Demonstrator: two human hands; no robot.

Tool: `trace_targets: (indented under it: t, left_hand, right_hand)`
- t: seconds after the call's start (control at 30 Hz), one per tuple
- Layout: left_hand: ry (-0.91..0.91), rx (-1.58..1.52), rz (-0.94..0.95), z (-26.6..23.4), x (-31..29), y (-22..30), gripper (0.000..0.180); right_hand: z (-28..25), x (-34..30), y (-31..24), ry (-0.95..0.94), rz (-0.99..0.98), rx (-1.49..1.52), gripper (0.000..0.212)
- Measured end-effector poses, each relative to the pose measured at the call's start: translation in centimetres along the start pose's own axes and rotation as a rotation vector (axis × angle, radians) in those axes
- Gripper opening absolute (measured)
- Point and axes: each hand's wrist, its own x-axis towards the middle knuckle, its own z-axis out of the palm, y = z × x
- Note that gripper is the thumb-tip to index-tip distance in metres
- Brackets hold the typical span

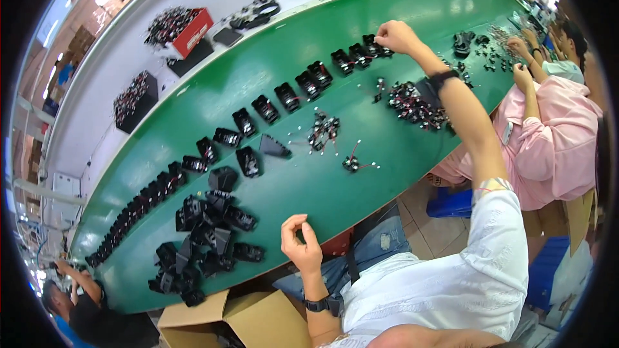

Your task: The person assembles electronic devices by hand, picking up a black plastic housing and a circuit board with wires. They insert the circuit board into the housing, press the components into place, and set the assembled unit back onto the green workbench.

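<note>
My right hand reaches far across the green table, its fingers pinched together. They are at the edge of a black plastic housing, last in a long curved row; whatever is between the fingertips is hidden. My left hand hovers near the table's front edge, loosely curled, with a gap between thumb and fingers and nothing visible in it. More black housings run down the row to the left. Small wired parts lie in a cluster mid-table, with a smaller bunch nearer me.
A pile of black housings sits at the left front, above an open cardboard box. Under my right forearm is a heap of wired parts. Filled bins stand along the back ledge. A person in pink works at right.
</note>
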Motion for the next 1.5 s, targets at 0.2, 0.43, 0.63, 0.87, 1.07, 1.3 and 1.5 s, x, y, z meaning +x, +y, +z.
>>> trace_targets:
  t: [0.2, 0.43, 0.63, 0.87, 1.07, 1.3, 1.5]
  left_hand:
    - [-0.082, 0.247, 0.038, -2.1, 5.1, 2.8, 0.023]
    - [-0.242, 0.996, 0.396, 1.9, 16.2, 0.6, 0.069]
    - [-0.138, 0.698, 0.617, 2.4, 13.4, -0.9, 0.017]
    - [-0.168, 0.539, 0.456, 1.4, 7.3, -0.7, 0.041]
    - [-0.089, 0.356, 0.215, -0.4, 4.7, 0.4, 0.052]
    - [0.069, 0.380, 0.241, -1.8, 3.2, 0.6, 0.077]
    - [0.007, 0.408, 0.252, -2.0, 3.0, 0.9, 0.068]
  right_hand:
    - [-4.8, -18.3, -13.9, -0.375, -0.359, 0.226, 0.025]
    - [1.9, -24.8, -17.3, -0.399, -0.123, 0.609, 0.054]
    - [4.4, -25.8, -20.2, -0.134, -0.333, 0.499, 0.038]
    - [4.2, -23.8, -21.3, -0.266, -0.248, 0.555, 0.027]
    - [3.9, -21.6, -23.2, -0.393, -0.353, 0.096, 0.048]
    - [1.6, -21.5, -25.3, -0.369, -0.224, 0.175, 0.030]
    - [4.6, -22.4, -25.7, -0.172, -0.392, 0.264, 0.034]
